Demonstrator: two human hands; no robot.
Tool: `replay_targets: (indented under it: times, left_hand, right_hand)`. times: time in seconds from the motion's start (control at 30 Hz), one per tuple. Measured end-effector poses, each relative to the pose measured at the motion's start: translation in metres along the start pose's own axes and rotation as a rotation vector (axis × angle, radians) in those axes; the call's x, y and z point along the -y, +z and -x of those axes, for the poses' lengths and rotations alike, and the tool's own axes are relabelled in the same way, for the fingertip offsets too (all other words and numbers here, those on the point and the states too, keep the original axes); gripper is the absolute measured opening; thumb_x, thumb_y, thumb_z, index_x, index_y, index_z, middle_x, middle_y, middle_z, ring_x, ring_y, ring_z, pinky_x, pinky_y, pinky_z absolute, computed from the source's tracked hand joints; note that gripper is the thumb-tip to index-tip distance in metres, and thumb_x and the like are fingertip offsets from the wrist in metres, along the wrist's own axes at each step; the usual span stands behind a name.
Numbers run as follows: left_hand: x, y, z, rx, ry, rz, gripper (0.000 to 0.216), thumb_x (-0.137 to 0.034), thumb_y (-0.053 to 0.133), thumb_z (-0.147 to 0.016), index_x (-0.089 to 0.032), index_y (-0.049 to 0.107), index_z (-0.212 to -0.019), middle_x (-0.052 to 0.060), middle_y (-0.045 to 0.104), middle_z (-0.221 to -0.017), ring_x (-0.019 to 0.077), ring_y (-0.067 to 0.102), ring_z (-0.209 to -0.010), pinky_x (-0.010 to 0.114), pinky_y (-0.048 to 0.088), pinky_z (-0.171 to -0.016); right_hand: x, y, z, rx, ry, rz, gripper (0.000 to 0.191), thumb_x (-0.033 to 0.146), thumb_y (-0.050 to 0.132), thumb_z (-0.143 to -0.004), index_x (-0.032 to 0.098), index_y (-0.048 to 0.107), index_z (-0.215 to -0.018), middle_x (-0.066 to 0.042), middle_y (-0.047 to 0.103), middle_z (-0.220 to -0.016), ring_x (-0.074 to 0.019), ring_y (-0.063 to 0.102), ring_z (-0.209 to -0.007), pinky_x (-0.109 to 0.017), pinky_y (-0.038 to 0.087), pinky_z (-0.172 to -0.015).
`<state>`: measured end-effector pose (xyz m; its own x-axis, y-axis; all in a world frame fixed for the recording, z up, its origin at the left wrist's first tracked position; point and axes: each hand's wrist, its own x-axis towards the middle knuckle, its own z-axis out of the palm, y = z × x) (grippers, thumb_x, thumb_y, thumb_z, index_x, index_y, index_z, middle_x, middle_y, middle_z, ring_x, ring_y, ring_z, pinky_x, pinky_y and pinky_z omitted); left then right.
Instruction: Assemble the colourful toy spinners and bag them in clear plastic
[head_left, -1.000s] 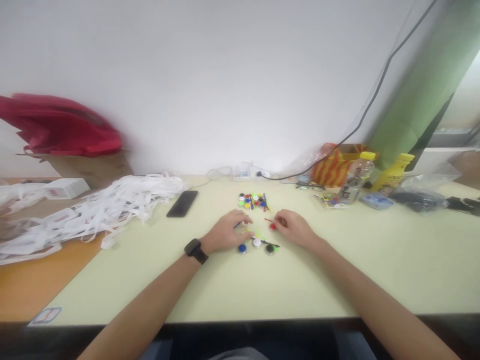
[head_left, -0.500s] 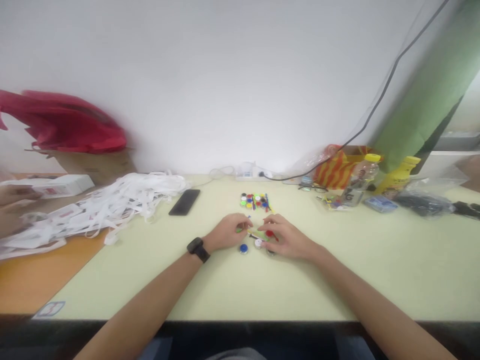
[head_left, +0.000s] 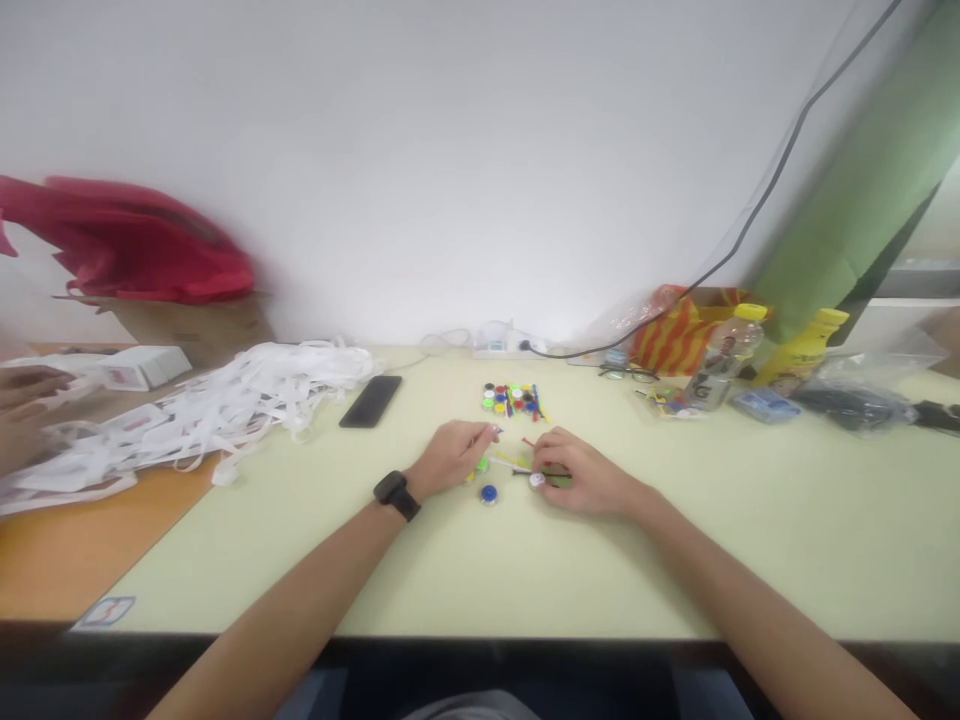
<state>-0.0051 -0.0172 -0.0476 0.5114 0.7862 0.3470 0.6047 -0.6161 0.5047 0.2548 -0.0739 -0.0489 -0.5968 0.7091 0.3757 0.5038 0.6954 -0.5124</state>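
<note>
**Right hand (head_left: 581, 472) is pinching a white disc (head_left: 537, 480) mid-desk (head_left: 450, 580)**

The right hand is curling, thumb and fingers gripping the white disc, and a red stick (head_left: 528, 442) is poking out beside its fingertips. A black stick (head_left: 519, 472) is running under that hand. The left hand (head_left: 450, 458) is bringing thumb and forefinger together; a blue tip (head_left: 499, 430) is showing there, but whether it is being held cannot be told. A green disc (head_left: 481, 465) is sitting just beside that hand, and a blue disc (head_left: 489, 495) is lying nearer the front edge. Beyond the hands, toward the back edge, a cluster (head_left: 510, 400) of colored discs and sticks is lying together. A phone (head_left: 371, 402) is lying left of it. White straps (head_left: 247, 390) are spilling over the left edge, where another person's hand (head_left: 34, 385) is showing. Near the back right corner, two bottles (head_left: 726, 355) are standing.
</note>
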Motion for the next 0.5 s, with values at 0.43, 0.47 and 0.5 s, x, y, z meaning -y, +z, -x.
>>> replay_targets:
  times: [0.43, 0.47, 0.5]
  left_hand:
    - [0.006, 0.008, 0.002, 0.067, 0.150, 0.042, 0.029, -0.014, 0.061, -0.081, -0.024, 0.072, -0.105, 0.002, 0.070, -0.094, 0.0184, 0.061, -0.079, 0.032, 0.051, -0.076]
    - [0.008, 0.008, 0.001, 0.046, 0.159, 0.017, 0.031, -0.011, 0.059, -0.080, -0.024, 0.073, -0.104, 0.003, 0.070, -0.098, 0.0204, 0.063, -0.086, 0.034, 0.052, -0.081]
    - [0.009, 0.008, 0.000, 0.026, 0.169, -0.005, 0.033, -0.008, 0.057, -0.079, -0.023, 0.073, -0.104, 0.004, 0.071, -0.102, 0.0222, 0.063, -0.093, 0.035, 0.052, -0.086]
  right_hand:
    - [0.000, -0.006, -0.002, -0.080, 0.055, -0.023, 0.012, 0.013, 0.065, -0.081, 0.023, 0.064, -0.087, -0.006, 0.067, -0.094, -0.0255, 0.061, -0.097, -0.039, 0.051, -0.087]
    - [0.000, -0.007, -0.002, -0.098, 0.051, -0.017, 0.012, 0.013, 0.064, -0.082, 0.023, 0.063, -0.087, -0.006, 0.067, -0.093, -0.0251, 0.061, -0.096, -0.039, 0.051, -0.087]
    - [-0.001, -0.007, -0.002, -0.115, 0.049, -0.007, 0.011, 0.013, 0.064, -0.083, 0.023, 0.064, -0.088, -0.005, 0.067, -0.091, -0.0247, 0.061, -0.095, -0.039, 0.051, -0.086]
